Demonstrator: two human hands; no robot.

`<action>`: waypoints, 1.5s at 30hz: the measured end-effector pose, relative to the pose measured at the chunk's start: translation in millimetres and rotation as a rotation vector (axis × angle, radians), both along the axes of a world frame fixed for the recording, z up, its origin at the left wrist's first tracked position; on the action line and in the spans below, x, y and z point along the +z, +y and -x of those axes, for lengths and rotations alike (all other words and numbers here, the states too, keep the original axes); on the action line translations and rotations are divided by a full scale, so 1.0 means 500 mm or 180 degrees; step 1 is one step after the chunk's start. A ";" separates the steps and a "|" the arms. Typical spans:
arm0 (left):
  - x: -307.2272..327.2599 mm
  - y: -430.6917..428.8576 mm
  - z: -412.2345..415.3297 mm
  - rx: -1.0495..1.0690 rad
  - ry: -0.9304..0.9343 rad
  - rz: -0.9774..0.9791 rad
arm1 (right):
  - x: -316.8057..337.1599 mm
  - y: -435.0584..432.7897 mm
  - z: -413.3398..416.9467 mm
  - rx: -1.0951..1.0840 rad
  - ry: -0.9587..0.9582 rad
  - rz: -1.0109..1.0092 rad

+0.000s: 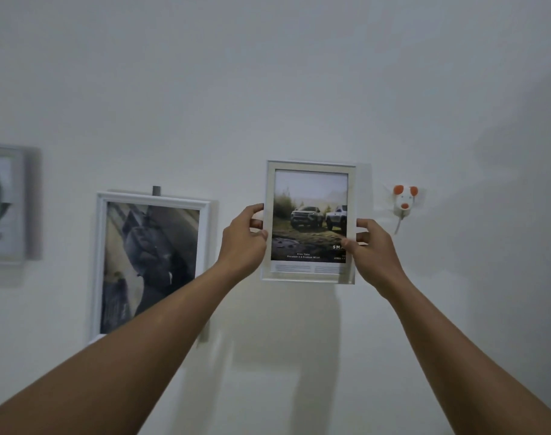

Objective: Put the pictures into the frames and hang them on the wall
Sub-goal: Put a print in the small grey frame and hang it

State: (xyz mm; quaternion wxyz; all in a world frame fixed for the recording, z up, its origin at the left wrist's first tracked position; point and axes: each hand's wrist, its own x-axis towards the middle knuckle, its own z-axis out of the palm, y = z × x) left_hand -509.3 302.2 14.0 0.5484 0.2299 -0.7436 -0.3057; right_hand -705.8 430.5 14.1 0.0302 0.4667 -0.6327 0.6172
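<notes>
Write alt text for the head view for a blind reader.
Left hand and right hand grip the side edges of a white frame showing two trucks, held up before a white wall. A larger frame hangs left of it, a mouse-shaped hook right.

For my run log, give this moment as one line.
phase: hanging | left hand: grips car frame, left edge | right hand: grips right edge | nearby: mouse hook

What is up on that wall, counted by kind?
Framed pictures: 3 (leaf picture, dark picture, car picture held by the left hand and right hand)
Grey peg: 1
Mouse-shaped wall piece: 1
Total: 5
</notes>
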 end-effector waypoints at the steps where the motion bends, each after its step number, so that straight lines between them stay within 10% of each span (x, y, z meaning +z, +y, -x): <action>1: 0.000 0.004 -0.020 -0.0017 -0.0004 0.0004 | -0.002 0.006 -0.017 0.0068 -0.0029 0.0003; 15: -0.148 0.040 -0.491 -0.0490 -0.0134 -0.0586 | -0.145 0.055 -0.458 0.0733 -0.0210 -0.0307; 28: -0.520 -0.002 -0.938 -0.0802 -0.0916 -0.2468 | -0.541 0.010 -0.885 0.0930 -0.1318 -0.1022; 45: -0.871 0.025 -1.049 -0.0476 -0.1228 -0.3532 | -0.971 0.003 -0.989 0.0738 -0.2790 -0.1889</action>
